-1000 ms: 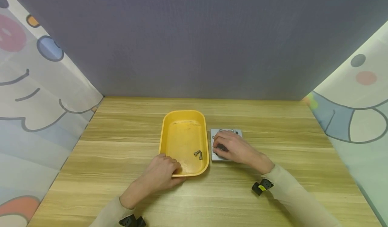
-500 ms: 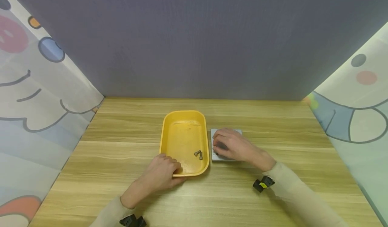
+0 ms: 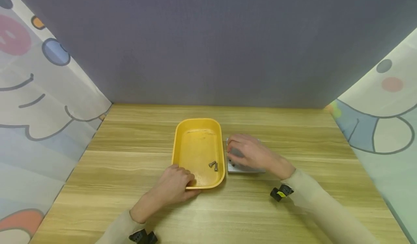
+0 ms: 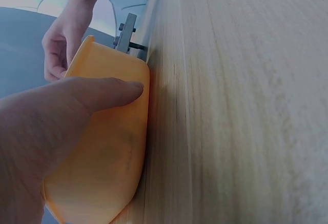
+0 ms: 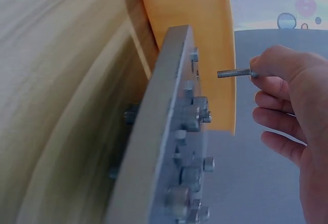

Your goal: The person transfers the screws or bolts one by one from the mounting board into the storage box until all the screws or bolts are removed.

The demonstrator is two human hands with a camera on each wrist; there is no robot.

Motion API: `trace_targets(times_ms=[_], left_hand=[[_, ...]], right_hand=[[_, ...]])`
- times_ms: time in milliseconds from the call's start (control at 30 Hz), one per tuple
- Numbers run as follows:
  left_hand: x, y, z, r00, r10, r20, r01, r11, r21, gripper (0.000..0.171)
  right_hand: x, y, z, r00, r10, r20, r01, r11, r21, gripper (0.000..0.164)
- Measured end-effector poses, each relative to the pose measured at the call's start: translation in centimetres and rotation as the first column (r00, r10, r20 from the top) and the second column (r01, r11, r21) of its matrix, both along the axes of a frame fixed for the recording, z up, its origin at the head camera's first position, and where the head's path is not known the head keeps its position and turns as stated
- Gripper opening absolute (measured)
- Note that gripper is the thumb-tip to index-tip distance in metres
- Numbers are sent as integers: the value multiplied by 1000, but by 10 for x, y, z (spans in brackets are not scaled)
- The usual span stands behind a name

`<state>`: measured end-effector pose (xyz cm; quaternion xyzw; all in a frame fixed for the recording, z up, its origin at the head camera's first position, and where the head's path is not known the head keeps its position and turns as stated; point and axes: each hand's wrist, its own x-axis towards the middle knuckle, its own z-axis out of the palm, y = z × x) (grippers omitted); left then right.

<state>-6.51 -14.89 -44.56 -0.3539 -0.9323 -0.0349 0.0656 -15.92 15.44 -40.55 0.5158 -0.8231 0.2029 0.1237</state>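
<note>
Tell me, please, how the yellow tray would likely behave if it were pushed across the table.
The yellow tray would probably stay stiff, as it shows no bend where the left hand grips it. It seems unlikely to tip, sitting broad and low on the table. The two screws lying loose inside might slide.

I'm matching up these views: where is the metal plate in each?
Head: metal plate below and right of centre, partly hidden by right hand.
Left wrist: metal plate at upper left, beyond yellow tray.
Right wrist: metal plate slanting from upper middle to bottom.
Shared landmark: yellow tray.
</note>
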Motion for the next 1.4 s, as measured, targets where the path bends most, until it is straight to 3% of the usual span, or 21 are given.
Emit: trace_targets(times_ms=[233, 533, 733, 1400], left_hand=[[0, 1, 1, 1000, 4, 4, -3, 1000, -6, 44], [0, 1, 1, 1000, 3, 6, -3, 1000, -5, 45], [0, 1, 1, 1000, 6, 16, -6, 1000, -10, 46], [1, 2, 3, 1000, 8, 0, -8, 1000, -22, 45]], right_hand=[[-5, -10, 9, 1000, 0, 17, -1, 999, 47, 12], [-12, -24, 22, 999, 21, -49, -14, 989, 149, 8], [-13, -32, 27, 999, 23, -42, -13, 973, 232, 11], [-21, -57, 28, 983, 147, -109, -106, 943, 317, 7]])
